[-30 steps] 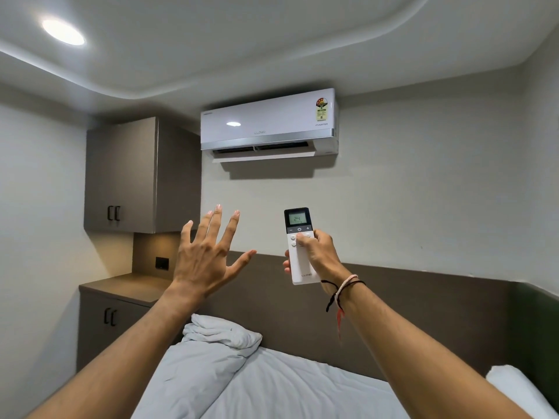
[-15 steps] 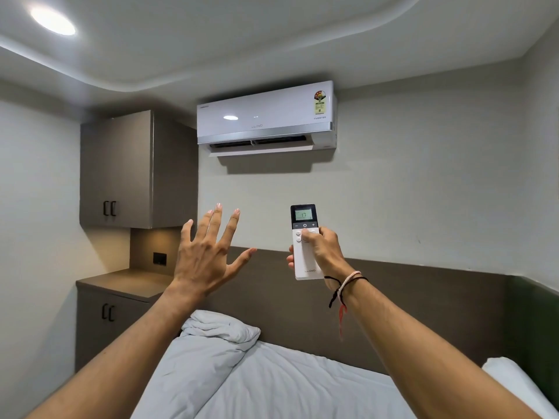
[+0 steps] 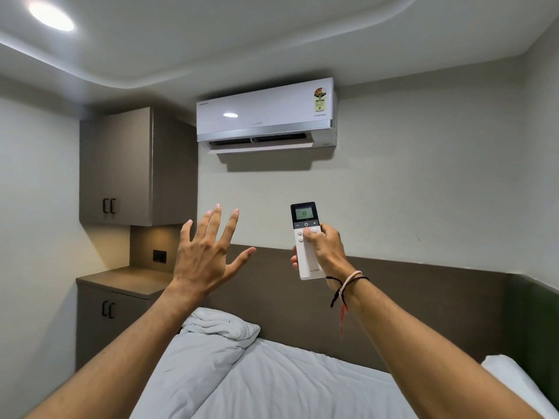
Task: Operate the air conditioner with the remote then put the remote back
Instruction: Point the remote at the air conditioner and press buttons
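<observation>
**Around your hands**

Left of your hands you see an upper cabinet [image 3: 121, 164] above a counter [image 3: 127, 279] with a lower cabinet [image 3: 112, 322]. Below your hands lies a white duvet [image 3: 272, 382]; a headboard [image 3: 423, 303] runs behind them. A ceiling light [image 3: 51, 17] glows up left.

Evenly bright, sharp frame. Round ceiling light [image 3: 51, 17] top left blown out, glare spot on air conditioner [image 3: 266, 114], soft shadow beneath it. Wide-angle bending at edges.
</observation>
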